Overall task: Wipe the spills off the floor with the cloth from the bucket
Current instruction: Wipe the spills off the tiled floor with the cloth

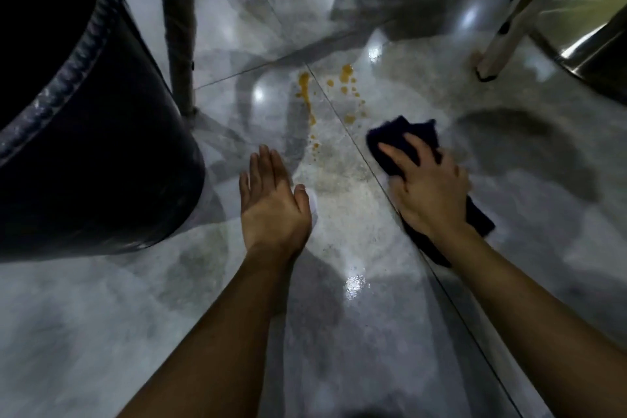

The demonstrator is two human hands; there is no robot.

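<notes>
A dark blue cloth [412, 134] lies pressed flat on the grey tiled floor [373, 332] under my right hand [429, 187], whose fingers spread over it. Orange spill drops and streaks [307, 95] mark the tiles just beyond and left of the cloth, with more orange drops [347, 78] further back. A wet, smeared patch [342, 187] lies between my hands. My left hand [271, 197] hovers open, palm turned inward, holding nothing. The black bucket [101, 146] stands at the left, close to my left hand.
A dark table or chair leg [179, 27] stands behind the bucket. A pale furniture leg [502, 34] stands at the back right, and a shiny metal container [583, 44] beyond it. Grout lines cross the floor.
</notes>
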